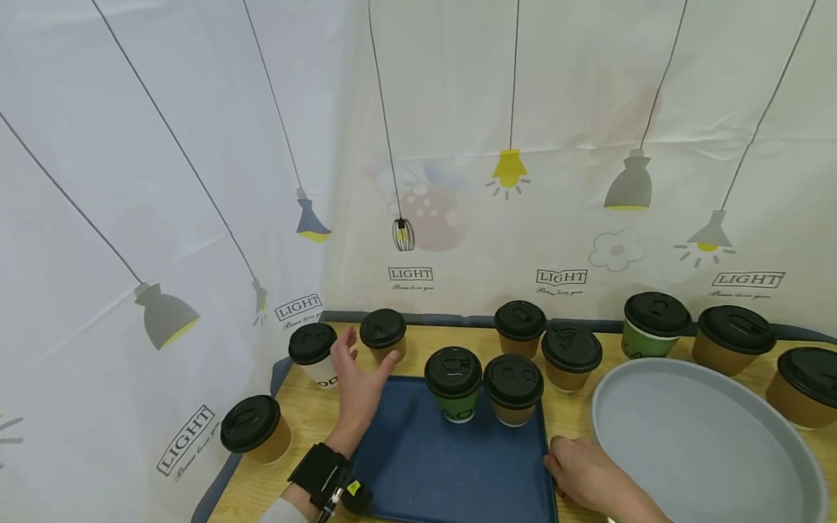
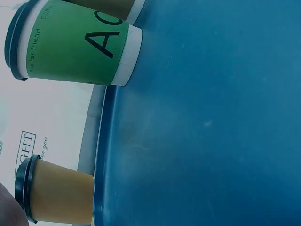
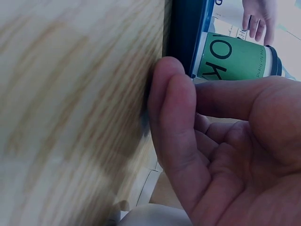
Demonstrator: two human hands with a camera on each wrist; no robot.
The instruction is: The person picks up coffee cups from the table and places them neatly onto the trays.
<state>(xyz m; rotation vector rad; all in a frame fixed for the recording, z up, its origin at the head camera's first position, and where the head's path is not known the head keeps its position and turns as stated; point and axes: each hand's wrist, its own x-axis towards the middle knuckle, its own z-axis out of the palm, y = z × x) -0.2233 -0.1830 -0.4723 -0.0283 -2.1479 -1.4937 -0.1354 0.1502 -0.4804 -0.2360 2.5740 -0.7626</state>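
Note:
My left hand (image 1: 360, 385) reaches over the back left corner of the blue tray (image 1: 458, 472), thumb and fingers spread. It is nearest a brown lidded paper cup (image 1: 384, 335) and a white lidded cup (image 1: 315, 356). In the left wrist view, part of the hand shows beside the brown cup (image 2: 63, 190); contact cannot be told. At the tray's right rim, my right hand (image 1: 585, 468) holds the edge with curled fingers (image 3: 176, 122). On the tray stand a green cup (image 1: 455, 385) and a brown cup (image 1: 514, 391), both black-lidded and upright.
A round grey tray (image 1: 706, 436) lies at the right. Behind it stand another green cup (image 1: 654, 325) and a brown cup (image 1: 732, 340). More brown cups stand behind the blue tray, and one (image 1: 256, 430) stands at far left. A printed cloth (image 1: 458, 109) hangs behind the wooden table.

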